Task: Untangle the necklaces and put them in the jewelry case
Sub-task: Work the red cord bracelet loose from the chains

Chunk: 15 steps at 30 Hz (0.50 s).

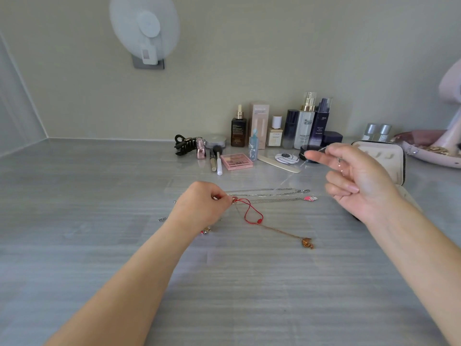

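Grey countertop (99,196) bears necklaces (269,193); behind them cosmetics (305,131), jewelry case (389,158), pink tray (434,159).

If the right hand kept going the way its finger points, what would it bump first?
Probably the striped round disc, though the right hand looks raised and might pass over it.

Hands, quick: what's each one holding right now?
Left hand: pinches one end of the red cord.
Right hand: raised, holds a thin chain.
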### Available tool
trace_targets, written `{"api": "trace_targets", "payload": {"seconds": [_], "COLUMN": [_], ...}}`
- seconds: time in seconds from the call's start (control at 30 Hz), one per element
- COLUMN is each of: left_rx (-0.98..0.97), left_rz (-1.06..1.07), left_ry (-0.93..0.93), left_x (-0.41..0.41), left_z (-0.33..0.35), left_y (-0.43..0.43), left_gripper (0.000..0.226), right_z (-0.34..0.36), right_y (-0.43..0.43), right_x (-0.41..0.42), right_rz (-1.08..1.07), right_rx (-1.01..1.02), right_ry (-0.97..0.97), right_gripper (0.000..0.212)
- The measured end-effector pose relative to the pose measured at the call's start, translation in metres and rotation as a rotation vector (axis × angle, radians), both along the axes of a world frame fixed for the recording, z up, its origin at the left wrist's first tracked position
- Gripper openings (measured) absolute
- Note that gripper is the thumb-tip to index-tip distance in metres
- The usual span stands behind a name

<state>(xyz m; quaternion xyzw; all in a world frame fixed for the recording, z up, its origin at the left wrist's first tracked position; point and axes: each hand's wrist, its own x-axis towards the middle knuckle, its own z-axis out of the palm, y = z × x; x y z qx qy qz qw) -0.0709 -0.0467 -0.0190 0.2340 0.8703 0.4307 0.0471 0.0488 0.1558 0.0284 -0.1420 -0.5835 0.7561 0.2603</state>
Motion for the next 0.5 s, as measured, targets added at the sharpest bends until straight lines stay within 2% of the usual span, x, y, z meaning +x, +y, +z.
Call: {"api": "trace_targets", "payload": {"seconds": [0.17,0.23,0.37,0.5], "left_rx": [0.015,0.009,0.012,-0.056], "left_rz": [-0.03,-0.032,-0.023,-0.002], "left_ry": [-0.017,-0.027,-0.063,-0.019], "left_x": [0.003,0.004,0.004,0.005], "left_z": [0.003,0.004,0.006,0.004], "left_y": [0.002,0.002,0.003,0.002], "left_gripper": [0.014,0.014,0.014,0.014], "right_z": [-0.011,-0.018,-0.026,-0.027], "right_y": [-0.001,-0.001,0.003,0.007], "right_x": [-0.002,-0.005,-0.01,-0.01], "right_rz": [-0.045,-0.068,-0.094,-0.091], "right_rx": [0.419,0.527,0.596,0.56], "right_ry": [-0.276,-0.368,-0.479,-0.443], "right_gripper": [0.013,0.014,0.014,0.015]}}
